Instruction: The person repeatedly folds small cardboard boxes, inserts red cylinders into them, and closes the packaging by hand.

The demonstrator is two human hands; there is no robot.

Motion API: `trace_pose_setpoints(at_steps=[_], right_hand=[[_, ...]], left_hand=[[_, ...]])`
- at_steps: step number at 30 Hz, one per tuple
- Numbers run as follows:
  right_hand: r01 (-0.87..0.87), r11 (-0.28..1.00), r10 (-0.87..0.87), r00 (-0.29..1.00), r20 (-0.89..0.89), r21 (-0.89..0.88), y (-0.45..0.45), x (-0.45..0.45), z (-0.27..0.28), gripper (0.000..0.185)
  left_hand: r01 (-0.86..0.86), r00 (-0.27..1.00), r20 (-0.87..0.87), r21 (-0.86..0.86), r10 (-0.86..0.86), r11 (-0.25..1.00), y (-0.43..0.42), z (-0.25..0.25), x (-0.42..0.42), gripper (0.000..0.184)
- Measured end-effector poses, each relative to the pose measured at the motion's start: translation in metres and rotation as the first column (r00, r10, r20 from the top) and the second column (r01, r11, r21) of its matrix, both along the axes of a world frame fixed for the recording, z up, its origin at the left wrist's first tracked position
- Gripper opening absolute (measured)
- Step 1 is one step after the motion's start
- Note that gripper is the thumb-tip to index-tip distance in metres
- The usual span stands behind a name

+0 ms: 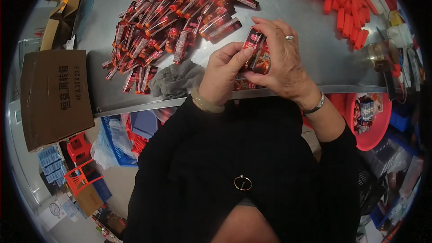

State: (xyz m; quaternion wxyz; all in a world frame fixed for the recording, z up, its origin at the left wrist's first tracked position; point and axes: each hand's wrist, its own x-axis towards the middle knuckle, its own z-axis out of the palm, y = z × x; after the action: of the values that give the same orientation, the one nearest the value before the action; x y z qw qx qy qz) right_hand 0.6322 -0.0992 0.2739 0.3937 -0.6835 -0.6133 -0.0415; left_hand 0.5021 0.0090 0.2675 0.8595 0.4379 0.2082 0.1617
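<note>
Between my left hand (223, 69) and my right hand (284, 60) is a small bundle of slim printed packs (261, 62), black and red with food-like pictures, near the table's front edge. My left thumb presses on the face of the bundle, and my right fingers wrap over its far end and right side. A few more printed packs show partly below the hands at the edge. Left of my hands lies a grey cloth (177, 79). Beyond it spreads a large heap of loose slim packs (166, 18) of the same look.
Bright red stick-shaped pieces (348, 6) are piled at the back right of the metal table (288, 6). A cardboard box (54, 96) stands at the left edge. Below the table are a pink basin (375, 130) on the right and a blue basket (114, 141) on the left.
</note>
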Motion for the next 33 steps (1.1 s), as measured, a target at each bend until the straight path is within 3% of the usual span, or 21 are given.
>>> trace_pose_setpoints(at_steps=[8, 10, 11, 13, 14, 16, 19, 23, 25, 26, 28, 29, 30, 31, 32, 33], right_hand=[[-0.012, 1.0, 0.012, 1.0, 0.001, 0.018, -0.001, -0.002, 0.0, 0.092], [-0.007, 0.995, 0.036, 0.96, -0.276, 0.103, -0.003, 0.0, 0.007, 0.086], [-0.005, 0.995, 0.034, 0.961, -0.275, 0.104, -0.003, 0.004, 0.006, 0.086], [0.072, 0.991, 0.03, 0.707, -0.707, 0.114, -0.004, 0.015, 0.0, 0.057], [0.077, 0.991, 0.025, 0.706, -0.707, 0.112, -0.009, 0.021, 0.002, 0.057], [-0.158, 0.985, 0.005, 0.402, -0.916, -0.064, -0.017, 0.034, 0.009, 0.028], [-0.099, 0.993, -0.023, 0.408, -0.913, -0.07, -0.021, 0.038, 0.008, 0.015], [0.062, 0.998, -0.044, 0.418, -0.907, -0.02, -0.033, 0.048, 0.005, 0.015], [0.145, 0.987, -0.145, 0.572, -0.808, -0.074, -0.04, 0.059, 0.002, 0.016], [0.141, 0.987, -0.147, 0.562, -0.814, -0.081, -0.044, 0.07, -0.008, 0.016], [-0.013, 0.95, -0.258, 0.53, -0.808, -0.312, -0.048, 0.088, -0.03, 0.024], [-0.016, 0.95, -0.258, 0.526, -0.81, -0.313, -0.05, 0.085, -0.036, 0.024], [0.235, 0.932, -0.316, 0.901, -0.297, -0.277, -0.05, 0.08, -0.038, 0.035], [0.407, 0.909, -0.356, 0.871, 0.34, -0.09, -0.05, 0.075, -0.037, 0.046], [0.406, 0.909, -0.354, 0.872, 0.338, -0.093, -0.05, 0.071, -0.034, 0.046], [0.331, 0.939, -0.303, 0.923, 0.236, -0.091, -0.047, 0.063, -0.023, 0.061]], left_hand=[[0.008, 1.0, 0.015, -0.077, -0.007, 0.997, -0.002, 0.005, 0.0, 0.023], [-0.02, 0.999, 0.042, -0.022, 0.021, 1.0, -0.003, 0.007, 0.001, 0.023], [-0.017, 0.999, 0.043, -0.021, 0.018, 1.0, -0.002, 0.006, 0.001, 0.023], [0.025, 0.999, 0.048, 0.001, -0.025, 1.0, 0.001, 0.004, -0.001, 0.024], [0.029, 0.998, 0.048, -0.001, -0.029, 1.0, 0.002, 0.002, -0.002, 0.024], [0.097, 0.995, 0.008, 0.109, -0.098, 0.989, 0.004, -0.002, -0.001, 0.029], [0.084, 0.996, 0.014, 0.191, -0.088, 0.978, 0.001, -0.001, 0.004, 0.026], [0.097, 0.995, -0.029, 0.233, -0.092, 0.968, 0.004, -0.007, 0.007, 0.026], [0.057, 0.998, -0.033, 0.035, -0.056, 0.998, 0.005, -0.012, 0.012, 0.024], [0.054, 0.998, -0.046, 0.029, -0.053, 0.998, 0.007, -0.012, 0.013, 0.024], [0.145, 0.989, -0.011, -0.173, -0.149, 0.974, 0.014, -0.012, 0.016, 0.033], [0.163, 0.985, -0.013, -0.203, -0.169, 0.966, 0.017, -0.015, 0.019, 0.036], [0.161, 0.986, -0.016, -0.205, -0.168, 0.966, 0.017, -0.015, 0.02, 0.036], [0.151, 0.986, -0.024, -0.263, -0.163, 0.953, 0.017, -0.014, 0.023, 0.036], [0.14, 0.987, -0.033, -0.32, -0.159, 0.937, 0.017, -0.013, 0.025, 0.035], [0.137, 0.987, -0.037, -0.323, -0.157, 0.936, 0.016, -0.013, 0.027, 0.035]])
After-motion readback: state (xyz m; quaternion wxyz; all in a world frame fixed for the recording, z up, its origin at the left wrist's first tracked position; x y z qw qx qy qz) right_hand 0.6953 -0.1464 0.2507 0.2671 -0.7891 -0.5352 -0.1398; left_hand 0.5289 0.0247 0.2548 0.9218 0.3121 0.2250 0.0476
